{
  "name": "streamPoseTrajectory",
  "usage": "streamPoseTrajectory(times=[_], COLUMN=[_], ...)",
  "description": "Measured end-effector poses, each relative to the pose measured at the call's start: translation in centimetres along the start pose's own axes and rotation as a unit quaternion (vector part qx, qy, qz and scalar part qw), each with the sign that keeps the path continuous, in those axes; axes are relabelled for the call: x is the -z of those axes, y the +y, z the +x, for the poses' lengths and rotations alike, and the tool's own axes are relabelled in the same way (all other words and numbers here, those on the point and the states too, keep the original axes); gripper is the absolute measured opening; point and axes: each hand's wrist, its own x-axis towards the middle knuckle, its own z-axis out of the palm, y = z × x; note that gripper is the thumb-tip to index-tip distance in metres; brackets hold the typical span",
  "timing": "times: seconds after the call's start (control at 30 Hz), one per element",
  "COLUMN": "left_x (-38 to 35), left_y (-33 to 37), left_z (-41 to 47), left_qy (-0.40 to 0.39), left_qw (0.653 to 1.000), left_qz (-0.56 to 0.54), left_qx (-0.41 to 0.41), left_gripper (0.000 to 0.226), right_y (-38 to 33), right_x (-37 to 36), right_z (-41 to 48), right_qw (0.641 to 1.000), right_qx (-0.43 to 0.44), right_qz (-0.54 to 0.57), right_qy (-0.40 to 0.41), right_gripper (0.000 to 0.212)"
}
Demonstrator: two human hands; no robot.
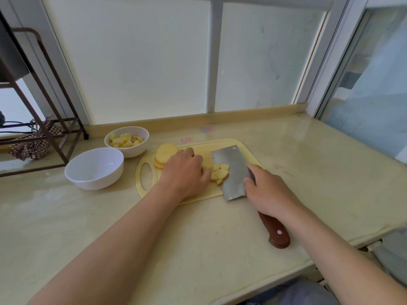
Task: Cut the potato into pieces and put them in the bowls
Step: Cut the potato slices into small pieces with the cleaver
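On the yellow cutting board (145,190) lies a stack of round potato slices (165,156) at the far left and a heap of cut potato pieces (221,172) in the middle. My left hand (184,172) rests curled over potato on the board, its fingertips against the pieces. My right hand (267,192) grips a cleaver by its brown wooden handle (278,233); the steel blade (233,170) stands right beside the cut pieces. A white bowl (141,148) at the back holds potato chunks. A second white bowl (77,175), nearer, has nothing in it.
The board and bowls sit on a beige counter (198,238) under a frosted window. A dark metal rack (39,128) with patterned cloth stands at the far left. The counter's front edge runs along the lower right.
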Motion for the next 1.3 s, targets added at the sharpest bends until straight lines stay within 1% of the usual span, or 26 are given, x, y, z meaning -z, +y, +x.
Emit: streamPoseTrajectory(times=[0.1, 0.2, 0.3, 0.37, 0.63, 0.77, 0.87, 0.97, 1.13, 1.23, 1.3], left_x=[0.5, 0.3, -0.1, -0.2, -1.3, -1.7, -2.0, -2.1, -2.1, -2.1, -2.1], left_y=[-0.3, -0.2, -0.2, -0.4, -0.6, -0.7, -0.8, -0.7, -0.6, -0.5, -0.5], left_z=[0.2, 0.3, 0.4, 0.5, 0.6, 0.6, 0.7, 0.8, 0.8, 0.8, 0.9], left_qy=[-0.024, -0.055, -0.066, -0.06, -0.016, 0.01, 0.023, 0.031, 0.037, 0.033, 0.028], left_qw=[0.999, 0.997, 0.997, 0.998, 1.0, 1.0, 0.999, 0.999, 0.999, 0.999, 0.999], left_qz=[0.023, 0.054, 0.044, 0.031, 0.002, -0.005, -0.004, -0.003, -0.005, -0.005, -0.011], left_qx=[0.01, 0.011, 0.011, 0.007, -0.013, -0.02, -0.022, -0.026, -0.035, -0.036, -0.033], left_gripper=[0.021, 0.022, 0.022, 0.021, 0.022, 0.024, 0.025, 0.027, 0.026, 0.027, 0.027], right_y=[0.0, -0.2, -0.4, -0.5, -0.4, -0.6, -0.4, -0.2, -0.2, 0.0, 0.0], right_x=[0.0, -0.2, -0.4, -0.5, -0.5, -0.6, -0.7, -0.7, -0.6, -0.7, -0.7], right_z=[-0.1, 0.0, -0.1, -0.1, -0.1, 0.0, 0.2, 0.3, 0.3, 0.4, 0.5], right_qw=[1.0, 1.0, 0.999, 0.998, 0.995, 0.995, 0.994, 0.994, 0.994, 0.995, 0.995], right_qx=[-0.004, -0.005, -0.005, 0.005, 0.033, 0.03, 0.035, 0.041, 0.041, 0.044, 0.045], right_qz=[0.008, -0.013, -0.049, -0.067, -0.084, -0.091, -0.093, -0.088, -0.083, -0.081, -0.078], right_qy=[0.005, 0.003, -0.006, -0.012, -0.04, -0.041, -0.042, -0.043, -0.05, -0.048, -0.045], right_gripper=[0.034, 0.031, 0.021, 0.015, 0.011, 0.026, 0.021, 0.017, 0.029, 0.021, 0.02])
